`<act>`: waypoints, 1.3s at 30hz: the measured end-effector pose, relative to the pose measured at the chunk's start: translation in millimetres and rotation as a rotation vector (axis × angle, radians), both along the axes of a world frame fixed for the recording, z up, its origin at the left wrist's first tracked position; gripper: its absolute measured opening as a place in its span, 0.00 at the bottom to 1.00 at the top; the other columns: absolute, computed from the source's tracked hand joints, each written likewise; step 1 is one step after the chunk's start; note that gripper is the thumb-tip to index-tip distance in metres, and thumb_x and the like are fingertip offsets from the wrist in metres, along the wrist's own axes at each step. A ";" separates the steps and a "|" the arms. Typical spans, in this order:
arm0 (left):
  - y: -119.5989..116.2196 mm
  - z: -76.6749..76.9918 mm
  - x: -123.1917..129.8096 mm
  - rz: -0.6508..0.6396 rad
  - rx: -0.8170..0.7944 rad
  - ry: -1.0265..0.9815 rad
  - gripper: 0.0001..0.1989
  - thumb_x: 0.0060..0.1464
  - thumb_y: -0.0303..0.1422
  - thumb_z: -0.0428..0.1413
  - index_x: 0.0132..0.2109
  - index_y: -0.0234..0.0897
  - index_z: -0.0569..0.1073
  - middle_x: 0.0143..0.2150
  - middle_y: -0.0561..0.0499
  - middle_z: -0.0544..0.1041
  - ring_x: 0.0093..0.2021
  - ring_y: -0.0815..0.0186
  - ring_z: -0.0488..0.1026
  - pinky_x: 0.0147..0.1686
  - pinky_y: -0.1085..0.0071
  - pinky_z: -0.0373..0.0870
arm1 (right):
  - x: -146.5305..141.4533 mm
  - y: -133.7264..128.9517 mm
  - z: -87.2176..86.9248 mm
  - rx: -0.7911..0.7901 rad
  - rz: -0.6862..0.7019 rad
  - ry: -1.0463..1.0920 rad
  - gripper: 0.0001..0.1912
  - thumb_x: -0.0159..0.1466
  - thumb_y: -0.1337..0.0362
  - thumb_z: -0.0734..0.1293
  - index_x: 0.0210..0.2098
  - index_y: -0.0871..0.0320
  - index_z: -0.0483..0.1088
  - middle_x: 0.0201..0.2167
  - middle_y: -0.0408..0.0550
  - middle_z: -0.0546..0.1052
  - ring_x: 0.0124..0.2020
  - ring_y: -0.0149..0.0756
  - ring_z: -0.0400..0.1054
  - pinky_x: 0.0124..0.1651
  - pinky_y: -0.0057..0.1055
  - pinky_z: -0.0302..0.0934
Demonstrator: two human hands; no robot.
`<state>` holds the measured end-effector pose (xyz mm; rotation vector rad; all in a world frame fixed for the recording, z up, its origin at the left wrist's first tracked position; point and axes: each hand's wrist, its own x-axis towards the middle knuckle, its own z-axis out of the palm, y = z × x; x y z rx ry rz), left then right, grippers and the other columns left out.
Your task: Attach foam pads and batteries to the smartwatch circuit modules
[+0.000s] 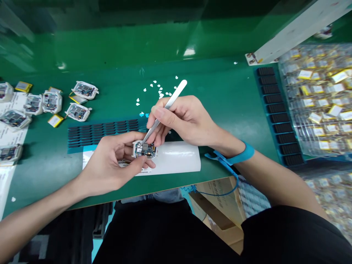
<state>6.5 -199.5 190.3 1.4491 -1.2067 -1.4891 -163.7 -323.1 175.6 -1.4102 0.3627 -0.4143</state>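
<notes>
My left hand holds a small white-framed device with an exposed circuit board, its thumb on the lower edge and its fingers behind. In my right hand, metal tweezers are pinched between thumb and fingers, slanting down to the left. The tweezers' tips are over the upper left part of the board; whether they grip anything is too small to tell. Under the device lies a glossy white sheet with some print, partly hidden by my left hand.
Several similar devices with yellow-edged batteries lie left. Black strips on a blue sheet sit behind my left hand. White bits dot the green table. Right are black pads, battery trays and a blue wrist-strap cord.
</notes>
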 end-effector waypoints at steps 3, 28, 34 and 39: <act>-0.4 -0.1 -0.4 -0.001 -0.014 -0.006 0.11 0.53 0.26 0.60 0.44 0.36 0.76 0.30 0.53 0.83 0.32 0.58 0.84 0.28 0.76 0.82 | -0.4 0.7 1.9 -0.012 -0.008 0.009 0.20 0.70 0.50 0.64 0.34 0.61 0.71 0.28 0.45 0.81 0.26 0.29 0.77 0.30 0.20 0.74; -0.1 -2.1 -1.3 0.080 0.005 0.096 0.11 0.57 0.29 0.58 0.48 0.36 0.77 0.36 0.51 0.84 0.30 0.59 0.84 0.30 0.71 0.84 | 0.3 4.7 0.7 -0.104 -0.052 -0.019 0.19 0.71 0.52 0.63 0.35 0.62 0.72 0.28 0.45 0.81 0.27 0.28 0.77 0.32 0.20 0.74; -3.1 -5.6 1.4 0.013 0.001 0.007 0.11 0.59 0.30 0.56 0.47 0.32 0.79 0.27 0.51 0.81 0.21 0.66 0.78 0.20 0.75 0.76 | -1.0 6.7 5.1 -0.325 -0.099 -0.019 0.18 0.72 0.53 0.62 0.34 0.61 0.72 0.27 0.42 0.79 0.26 0.26 0.76 0.31 0.19 0.72; -6.1 1.9 12.4 0.117 -0.121 -0.072 0.17 0.63 0.31 0.56 0.57 0.35 0.75 0.31 0.52 0.82 0.25 0.69 0.76 0.26 0.73 0.74 | -9.2 -1.2 14.2 -0.617 -0.474 -0.073 0.16 0.74 0.60 0.60 0.32 0.57 0.72 0.31 0.43 0.78 0.27 0.29 0.74 0.29 0.27 0.71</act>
